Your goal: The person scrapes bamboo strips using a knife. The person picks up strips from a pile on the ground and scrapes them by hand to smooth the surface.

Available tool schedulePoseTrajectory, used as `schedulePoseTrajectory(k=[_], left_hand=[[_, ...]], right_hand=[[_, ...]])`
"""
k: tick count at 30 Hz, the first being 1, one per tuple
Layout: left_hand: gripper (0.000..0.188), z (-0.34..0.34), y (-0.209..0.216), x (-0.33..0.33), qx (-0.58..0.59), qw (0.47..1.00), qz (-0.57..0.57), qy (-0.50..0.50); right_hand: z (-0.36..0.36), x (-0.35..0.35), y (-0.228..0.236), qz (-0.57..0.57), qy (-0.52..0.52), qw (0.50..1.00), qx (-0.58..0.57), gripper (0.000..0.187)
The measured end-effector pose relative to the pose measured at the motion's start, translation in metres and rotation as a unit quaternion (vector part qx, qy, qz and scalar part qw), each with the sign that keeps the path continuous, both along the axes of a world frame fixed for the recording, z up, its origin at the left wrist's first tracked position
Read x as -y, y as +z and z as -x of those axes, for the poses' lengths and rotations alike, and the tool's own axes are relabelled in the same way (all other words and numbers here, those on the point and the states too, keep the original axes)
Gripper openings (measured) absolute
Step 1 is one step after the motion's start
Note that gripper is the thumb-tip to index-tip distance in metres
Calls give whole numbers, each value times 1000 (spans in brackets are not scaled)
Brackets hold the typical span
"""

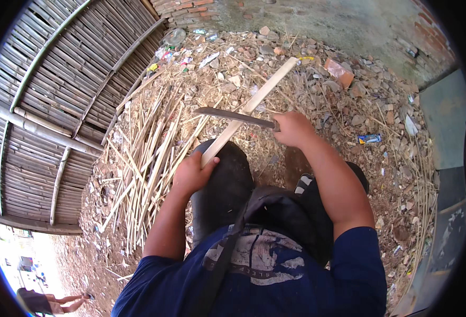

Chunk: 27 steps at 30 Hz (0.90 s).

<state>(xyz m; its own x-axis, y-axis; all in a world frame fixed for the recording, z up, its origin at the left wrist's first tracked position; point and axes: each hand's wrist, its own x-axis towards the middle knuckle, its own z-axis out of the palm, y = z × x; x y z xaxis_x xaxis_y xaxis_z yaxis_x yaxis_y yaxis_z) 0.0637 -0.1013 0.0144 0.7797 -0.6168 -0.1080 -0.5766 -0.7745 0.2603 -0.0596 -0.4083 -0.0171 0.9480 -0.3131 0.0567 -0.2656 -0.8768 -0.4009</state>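
Note:
My left hand (191,173) is closed round the near end of a long, pale bamboo slat (267,87), just over my left knee. The slat slants away from me to the far right, its far end above the rubble. In my right hand (294,129) is a machete (235,115), gripped by its handle. Its long dark blade points left and crosses over the slat near the middle; whether the edge touches it I cannot tell. To the left of my left hand lies a heap of thin split bamboo strips (151,158).
A bamboo-slat wall (58,90) stands at the left and a plastered brick wall (317,24) at the back. Stones, litter, a broken brick (338,73) and a blue wrapper (369,139) lie on the ground. Grey panels (446,121) edge the right. Another person (48,302) is at the lower left.

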Motion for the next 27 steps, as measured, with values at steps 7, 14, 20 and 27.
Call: schedulePoseTrajectory(k=[7,14,20,27], left_hand=[[61,-2,10,-8,-76,996,9,-43],[60,-4,5,-16,-113,993,36,-17],[54,-8,4,-19,-127,990,40,-37],[49,-1,2,-16,-72,997,26,-32]], right_hand=[[0,-10,1,-3,28,1000,-5,19],[-1,4,7,-92,-48,995,1,18],[0,-10,7,-79,4,997,-4,20],[0,8,6,-91,-31,995,-7,22]])
